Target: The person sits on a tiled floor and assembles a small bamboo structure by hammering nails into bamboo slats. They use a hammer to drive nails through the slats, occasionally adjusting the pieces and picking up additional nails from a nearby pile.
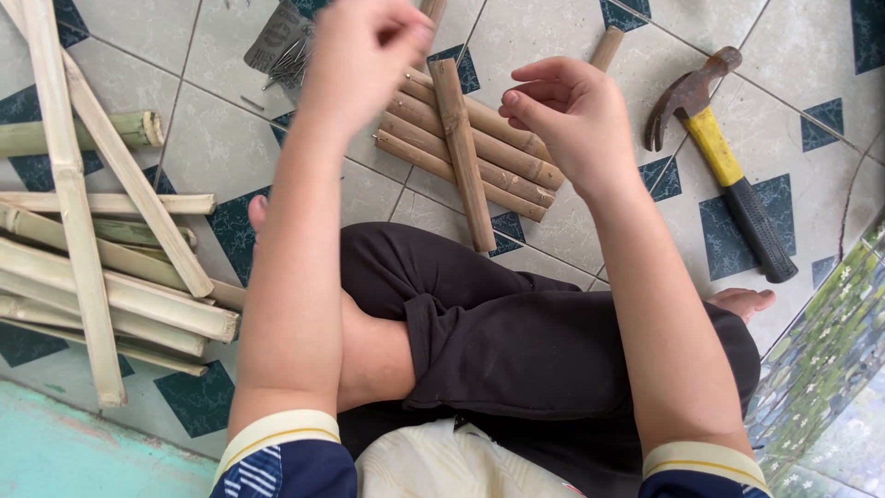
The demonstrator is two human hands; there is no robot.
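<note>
Right hand [562,115] pinched above brown bamboo sticks [470,148] — crosspiece laid over.

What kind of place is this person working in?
Probably a tiled floor at a home, used as a craft spot. Split bamboo strips lie piled on the tiles, with a hammer and nails nearby.

Both hands raised over tiled floor [572,23]: left hand [364,51] pinched shut, blurred; right hand [562,111] curled above brown bamboo raft [470,148]. Hammer [714,152] right, split bamboo strips [101,231] left.
</note>
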